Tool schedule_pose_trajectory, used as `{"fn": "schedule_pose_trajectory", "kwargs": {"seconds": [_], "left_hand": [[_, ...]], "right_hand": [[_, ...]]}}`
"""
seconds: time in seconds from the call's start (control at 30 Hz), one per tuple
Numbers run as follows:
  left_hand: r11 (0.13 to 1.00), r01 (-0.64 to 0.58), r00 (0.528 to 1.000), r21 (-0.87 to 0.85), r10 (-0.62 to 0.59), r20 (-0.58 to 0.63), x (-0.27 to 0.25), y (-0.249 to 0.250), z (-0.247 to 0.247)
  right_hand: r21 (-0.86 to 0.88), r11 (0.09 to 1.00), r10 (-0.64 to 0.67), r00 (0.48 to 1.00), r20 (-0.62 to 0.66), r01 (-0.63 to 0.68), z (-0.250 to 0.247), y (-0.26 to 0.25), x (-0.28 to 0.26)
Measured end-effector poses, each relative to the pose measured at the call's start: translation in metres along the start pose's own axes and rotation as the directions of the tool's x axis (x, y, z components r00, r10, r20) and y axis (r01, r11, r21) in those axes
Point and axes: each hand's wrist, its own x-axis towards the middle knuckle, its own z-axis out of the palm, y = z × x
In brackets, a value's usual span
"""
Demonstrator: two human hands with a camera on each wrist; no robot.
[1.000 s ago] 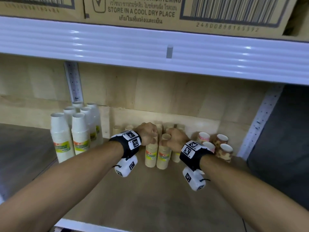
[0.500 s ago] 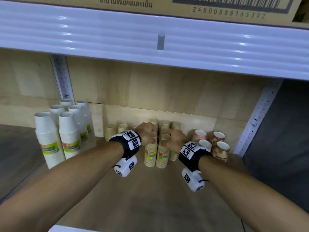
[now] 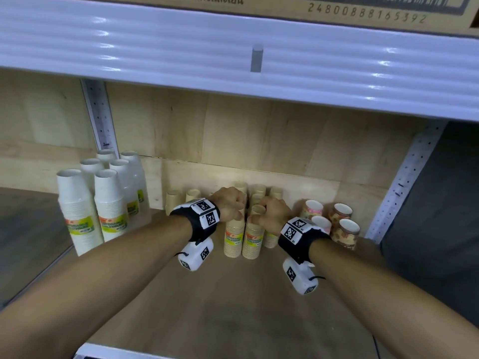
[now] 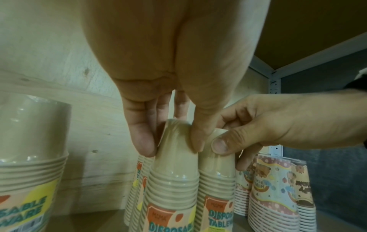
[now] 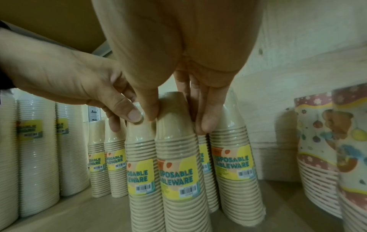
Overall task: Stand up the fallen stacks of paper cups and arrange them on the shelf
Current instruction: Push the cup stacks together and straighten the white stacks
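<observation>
Two upright tan paper cup stacks with yellow labels stand side by side mid-shelf. My left hand [image 3: 230, 204] pinches the top of the left tan stack [image 3: 234, 239]; in the left wrist view its thumb and fingers [image 4: 172, 146] curl round that stack [image 4: 172, 180]. My right hand [image 3: 272, 212] grips the top of the right tan stack [image 3: 252, 243]; the right wrist view shows the right hand [image 5: 176, 119] pinching its stack [image 5: 176, 157]. More tan stacks [image 3: 259, 190] stand upright behind.
Tall white cup stacks [image 3: 103, 203] stand at the left, patterned cup stacks [image 3: 334, 224] at the right by the metal post [image 3: 404, 185]. The wooden shelf board [image 3: 233, 307] stretches toward me. A white upper shelf edge [image 3: 181, 47] hangs low overhead.
Both hands have kept their hold on the tops of the two tan stacks. Only the head view has shifted a little; the stacks stay upright in place.
</observation>
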Motion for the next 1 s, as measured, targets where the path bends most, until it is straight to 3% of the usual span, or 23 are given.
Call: {"fn": "schedule_pose_trajectory", "kwargs": {"seconds": [0.13,0.47,0.73,1.0], "left_hand": [[1.0,-0.002,1.0,0.002,0.002,-0.014,-0.003,-0.003,-0.004],[0.999,0.043,0.993,-0.015,-0.044,-0.112,-0.013,-0.021,-0.053],[0.987,0.157,0.962,-0.024,-0.158,-0.224,-0.026,-0.052,-0.089],[0.965,0.26,0.94,0.01,-0.251,-0.232,-0.04,-0.084,-0.081]], "right_hand": [[0.04,0.999,-0.005,1.0,0.0,0.005,-0.01,-0.004,-0.004],[0.017,1.0,0.014,0.985,-0.17,-0.011,-0.036,-0.034,0.006],[0.031,0.994,-0.098,0.98,-0.173,0.105,-0.02,-0.082,0.022],[0.028,0.982,-0.185,0.978,-0.1,0.188,0.014,-0.121,0.032]]}}
